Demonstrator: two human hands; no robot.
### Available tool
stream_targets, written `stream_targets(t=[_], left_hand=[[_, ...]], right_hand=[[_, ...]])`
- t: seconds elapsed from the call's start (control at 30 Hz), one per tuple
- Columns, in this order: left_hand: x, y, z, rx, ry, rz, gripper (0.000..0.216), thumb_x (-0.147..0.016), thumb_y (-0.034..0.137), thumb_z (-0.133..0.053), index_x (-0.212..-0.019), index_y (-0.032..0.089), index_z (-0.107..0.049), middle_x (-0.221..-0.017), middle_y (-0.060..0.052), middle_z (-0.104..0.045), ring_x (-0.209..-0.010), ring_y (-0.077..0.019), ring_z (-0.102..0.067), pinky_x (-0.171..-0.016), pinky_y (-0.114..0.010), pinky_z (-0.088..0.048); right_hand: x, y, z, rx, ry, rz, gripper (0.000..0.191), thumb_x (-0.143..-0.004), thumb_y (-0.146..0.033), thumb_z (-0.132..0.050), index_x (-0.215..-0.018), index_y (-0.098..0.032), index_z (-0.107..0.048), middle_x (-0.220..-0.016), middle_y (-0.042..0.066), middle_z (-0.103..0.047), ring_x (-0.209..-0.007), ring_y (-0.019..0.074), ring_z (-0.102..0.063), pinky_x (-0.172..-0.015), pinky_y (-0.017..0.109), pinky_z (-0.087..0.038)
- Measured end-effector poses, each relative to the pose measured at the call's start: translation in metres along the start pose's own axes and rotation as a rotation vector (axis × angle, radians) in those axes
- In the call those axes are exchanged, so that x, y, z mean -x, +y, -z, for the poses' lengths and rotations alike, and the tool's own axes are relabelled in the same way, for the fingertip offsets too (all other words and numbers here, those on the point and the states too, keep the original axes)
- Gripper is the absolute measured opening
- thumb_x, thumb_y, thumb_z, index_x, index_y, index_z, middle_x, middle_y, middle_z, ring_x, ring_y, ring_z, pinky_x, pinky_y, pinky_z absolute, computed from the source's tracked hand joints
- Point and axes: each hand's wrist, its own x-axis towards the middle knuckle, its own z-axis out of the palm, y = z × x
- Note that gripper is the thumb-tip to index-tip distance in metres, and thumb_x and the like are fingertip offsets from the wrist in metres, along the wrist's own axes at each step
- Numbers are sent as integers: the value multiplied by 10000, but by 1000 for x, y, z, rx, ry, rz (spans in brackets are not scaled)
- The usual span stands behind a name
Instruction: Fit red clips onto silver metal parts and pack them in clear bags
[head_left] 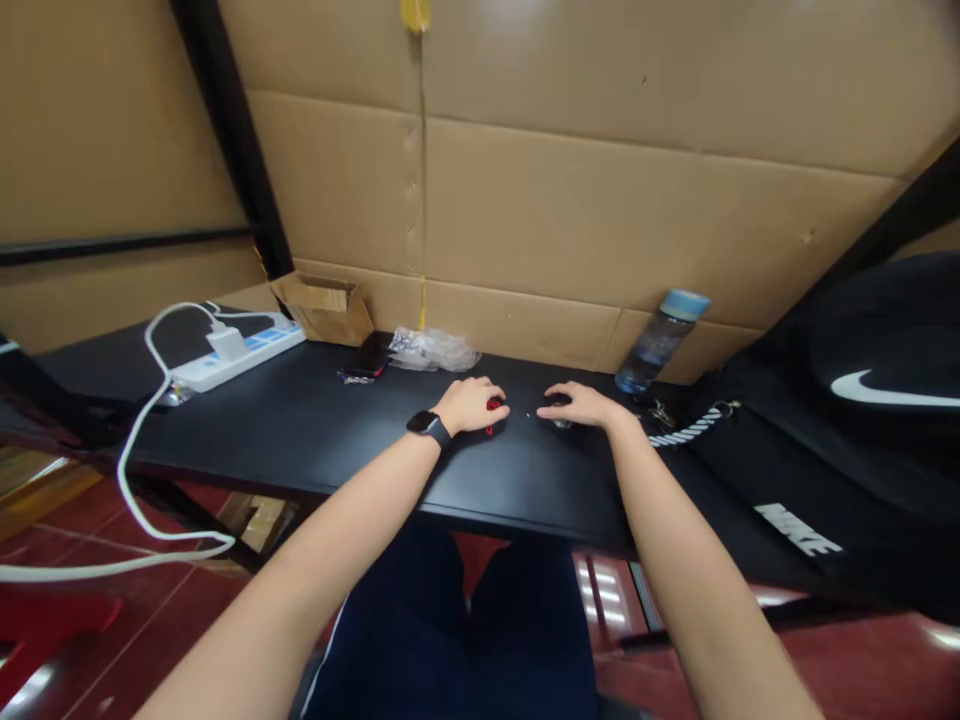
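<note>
On the black table [345, 430], my left hand [469, 404] curls its fingers over a small red object [491, 430]. Most of that object is hidden under the fingers, so its kind does not show. A short way to the right, my right hand [581, 404] has its thumb and fingers bent around a small dark object with a light, shiny part [561, 422]. This one is also largely covered. The hands are apart, with a tiny white speck [527, 414] on the table between them. A dark watch [429, 426] is on my left wrist.
Behind my hands lie clear plastic bags [433, 350], a dark phone [370, 355] and an open cardboard box [326, 308]. A power strip [238, 357] is at left. A water bottle [660, 345], keys [661, 412] and a black bag [795, 460] occupy the right. Cardboard [540, 220] walls the back.
</note>
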Motion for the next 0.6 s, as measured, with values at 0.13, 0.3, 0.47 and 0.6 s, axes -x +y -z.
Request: stream_targets(t=[0.13, 0.3, 0.47, 0.6], left_hand=[[-14, -8, 3, 0, -74, -55, 534, -929, 638, -394, -1162, 271, -703, -1134, -82, -655, -1037, -265, -619, -941, -367, -447], [-26, -27, 10, 118, -125, -123, 626, -996, 591, -247, -1097, 202, -727, -1125, -86, -686, -1073, -223, -618, -987, -316, -436], [-16, -36, 11, 215, -65, -111, 595, -1014, 543, -237, -1123, 194, -706, -1168, -79, -686, -1119, -215, -605, -1028, -324, -430], [-9, -32, 12, 181, 1, -77, 514, -1016, 519, -283, -1245, 218, -632, -1275, -69, -636, -1207, -209, -560, -1079, -339, -398]], right_hand=[[0, 2, -2, 6, 89, 51, 628, -754, -734, -624, -1146, -251, -716, -1278, 101, -634, -1220, 316, -548, -1095, 460, -362], [7, 11, -6, -149, 139, 111, 543, -904, -667, -468, -1083, -230, -735, -1212, 82, -684, -1191, 279, -576, -1078, 403, -386], [3, 13, -7, -120, 252, 32, 569, -954, -653, -359, -1104, -236, -716, -1234, 85, -666, -1218, 295, -550, -1081, 429, -372], [3, 16, -6, -104, 509, -40, 559, -967, -629, -346, -1299, -251, -589, -1319, 113, -585, -1275, 286, -498, -1106, 450, -350]])
